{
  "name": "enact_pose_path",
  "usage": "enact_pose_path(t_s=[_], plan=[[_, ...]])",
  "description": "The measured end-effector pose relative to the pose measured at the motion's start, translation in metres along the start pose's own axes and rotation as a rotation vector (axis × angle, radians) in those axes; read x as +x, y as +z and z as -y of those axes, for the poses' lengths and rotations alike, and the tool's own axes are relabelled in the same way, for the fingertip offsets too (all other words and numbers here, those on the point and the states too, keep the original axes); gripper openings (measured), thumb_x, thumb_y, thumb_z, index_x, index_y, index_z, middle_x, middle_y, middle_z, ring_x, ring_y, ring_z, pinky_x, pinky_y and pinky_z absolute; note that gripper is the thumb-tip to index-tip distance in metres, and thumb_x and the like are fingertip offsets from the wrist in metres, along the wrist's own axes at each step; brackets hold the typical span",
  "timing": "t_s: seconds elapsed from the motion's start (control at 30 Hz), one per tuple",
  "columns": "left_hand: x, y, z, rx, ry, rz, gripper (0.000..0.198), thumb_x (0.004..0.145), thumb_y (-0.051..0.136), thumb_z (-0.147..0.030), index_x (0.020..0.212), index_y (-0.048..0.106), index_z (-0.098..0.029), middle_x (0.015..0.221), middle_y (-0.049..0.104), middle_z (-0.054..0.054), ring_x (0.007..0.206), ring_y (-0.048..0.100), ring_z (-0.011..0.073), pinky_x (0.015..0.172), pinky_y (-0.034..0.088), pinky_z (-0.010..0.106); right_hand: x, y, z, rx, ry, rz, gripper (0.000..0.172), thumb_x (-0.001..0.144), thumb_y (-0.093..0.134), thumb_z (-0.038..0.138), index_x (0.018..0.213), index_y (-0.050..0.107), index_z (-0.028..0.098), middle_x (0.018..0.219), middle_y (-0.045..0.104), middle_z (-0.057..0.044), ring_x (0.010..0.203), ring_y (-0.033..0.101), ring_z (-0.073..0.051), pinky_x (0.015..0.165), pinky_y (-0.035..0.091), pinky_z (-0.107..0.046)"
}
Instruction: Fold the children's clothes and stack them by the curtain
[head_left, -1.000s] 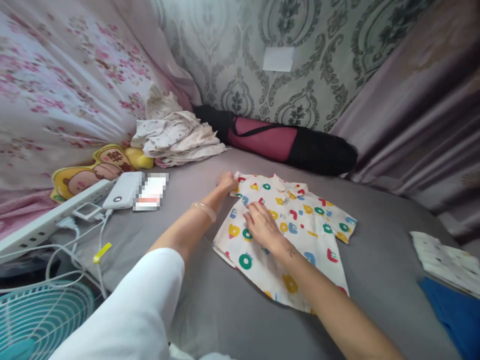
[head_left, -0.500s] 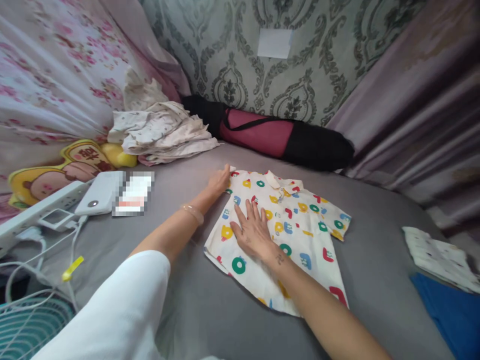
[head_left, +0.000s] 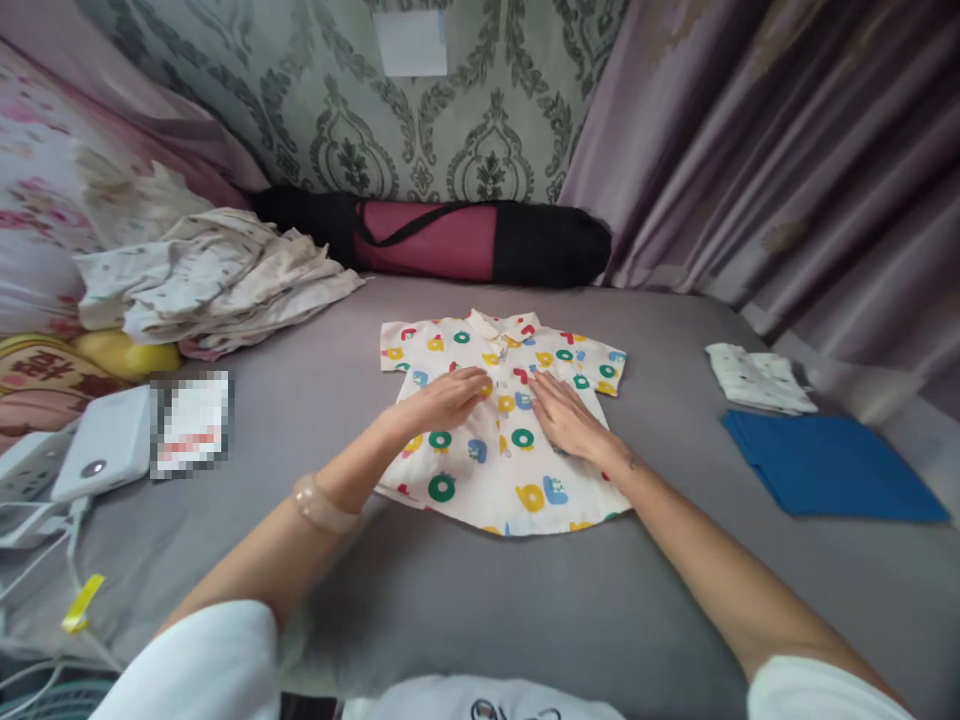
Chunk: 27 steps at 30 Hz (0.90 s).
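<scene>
A small white short-sleeved shirt [head_left: 495,480] printed with coloured letters lies spread flat, its collar pointing away from me. On its left half rests my left hand [head_left: 444,398], fingers stretched and pointing toward the middle of the chest. My right hand [head_left: 570,415] lies flat on the right half, fingers extended up and inward. Neither hand grips the cloth. Both sleeves are laid out to the sides.
The grey sheet [head_left: 465,600] bears it all. Right: a folded white garment [head_left: 757,378] and a folded blue cloth [head_left: 840,465]. Left: a crumpled clothes pile [head_left: 217,275], a white power bank [head_left: 105,440] and cables. Behind: a long black-and-maroon bag [head_left: 427,240].
My left hand has let go of the left sleeve and come onto the chest. My right hand has shifted to the right half. The left sleeve now lies flat; my view has turned right.
</scene>
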<state>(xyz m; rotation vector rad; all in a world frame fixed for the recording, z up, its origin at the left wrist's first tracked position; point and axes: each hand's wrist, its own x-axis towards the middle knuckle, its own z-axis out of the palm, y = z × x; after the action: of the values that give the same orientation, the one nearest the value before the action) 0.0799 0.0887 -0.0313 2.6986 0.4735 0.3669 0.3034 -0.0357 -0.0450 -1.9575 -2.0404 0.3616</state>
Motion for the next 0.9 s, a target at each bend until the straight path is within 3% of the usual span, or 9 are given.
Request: enact_pose_path(t_s=[0.13, 0.23, 0.3, 0.47, 0.63, 0.77, 0.83, 0.9], plan=[[0.058, 0.024, -0.005, 0.040, -0.058, 0.062, 0.044, 0.089, 0.034, -0.009, 0.131, 0.047, -0.013, 0.136, 0.054, 0.015, 0.126, 0.051, 0.0193, 0.105, 0.040, 0.031, -0.007, 0.002, -0.003, -0.125, -0.074, 0.059, 0.057, 0.099, 0.026, 0.040, 0.150, 0.032, 0.015, 0.159, 0.021, -0.012, 0.148, 0.011, -0.025, 0.119, 0.008, -0.050], [0.099, 0.035, -0.006, 0.124, -0.117, 0.144, 0.043, 0.087, 0.044, -0.012, 0.130, 0.048, -0.010, 0.137, 0.053, 0.017, 0.128, 0.050, 0.0224, 0.106, 0.039, 0.032, -0.003, 0.005, 0.006, -0.147, -0.118, 0.066, 0.057, 0.099, 0.028, 0.038, 0.151, 0.030, 0.015, 0.160, 0.021, -0.012, 0.148, 0.012, -0.025, 0.118, 0.006, -0.051], [0.115, 0.039, -0.008, 0.155, -0.113, 0.156, 0.038, 0.092, 0.042, -0.017, 0.128, 0.050, -0.010, 0.137, 0.054, 0.018, 0.129, 0.049, 0.0230, 0.109, 0.036, 0.036, -0.004, 0.006, 0.010, -0.135, -0.141, 0.078, 0.057, 0.099, 0.028, 0.037, 0.152, 0.028, 0.017, 0.159, 0.022, -0.011, 0.147, 0.013, -0.025, 0.118, 0.007, -0.052], [0.118, 0.050, -0.005, 0.232, -0.148, 0.116, 0.046, 0.101, 0.025, -0.034, 0.138, 0.045, -0.015, 0.148, 0.044, 0.013, 0.139, 0.038, 0.0222, 0.119, 0.011, 0.050, -0.024, 0.013, 0.019, -0.119, -0.227, 0.126, 0.062, 0.099, 0.029, 0.043, 0.153, 0.025, 0.013, 0.159, 0.023, -0.013, 0.147, 0.013, -0.025, 0.119, 0.004, -0.050], [0.109, 0.059, -0.002, 0.280, -0.177, 0.148, 0.061, 0.100, 0.021, -0.045, 0.150, 0.028, -0.010, 0.158, 0.025, 0.013, 0.147, 0.020, 0.0239, 0.120, 0.012, 0.046, -0.068, 0.015, 0.043, -0.017, -0.301, 0.222, 0.064, 0.099, 0.028, 0.043, 0.153, 0.022, 0.008, 0.160, 0.015, -0.015, 0.148, 0.004, -0.023, 0.121, 0.006, -0.046], [0.108, 0.061, -0.001, 0.323, -0.168, 0.158, 0.062, 0.100, 0.016, -0.044, 0.150, 0.027, -0.010, 0.159, 0.024, 0.012, 0.147, 0.018, 0.0242, 0.120, 0.009, 0.048, -0.107, 0.006, 0.065, 0.123, -0.344, 0.295, 0.067, 0.098, 0.035, 0.043, 0.152, 0.024, 0.006, 0.160, 0.009, -0.016, 0.148, 0.000, -0.023, 0.121, 0.007, -0.044], [0.110, 0.060, -0.003, 0.343, -0.168, 0.163, 0.061, 0.100, 0.016, -0.043, 0.150, 0.028, -0.011, 0.158, 0.025, 0.012, 0.147, 0.020, 0.0253, 0.119, 0.008, 0.052, -0.114, -0.003, 0.069, 0.223, -0.370, 0.356, 0.066, 0.098, 0.036, 0.044, 0.152, 0.025, 0.009, 0.161, 0.009, -0.014, 0.148, 0.001, -0.024, 0.121, 0.006, -0.045], [0.112, 0.058, -0.008, 0.368, -0.165, 0.157, 0.059, 0.100, 0.019, -0.042, 0.149, 0.032, -0.012, 0.156, 0.029, 0.014, 0.146, 0.023, 0.0271, 0.118, 0.008, 0.056, -0.107, -0.014, 0.064, 0.377, -0.398, 0.447, 0.058, 0.100, 0.032, 0.044, 0.150, 0.034, 0.014, 0.159, 0.021, -0.011, 0.147, 0.015, -0.023, 0.121, 0.013, -0.043]])
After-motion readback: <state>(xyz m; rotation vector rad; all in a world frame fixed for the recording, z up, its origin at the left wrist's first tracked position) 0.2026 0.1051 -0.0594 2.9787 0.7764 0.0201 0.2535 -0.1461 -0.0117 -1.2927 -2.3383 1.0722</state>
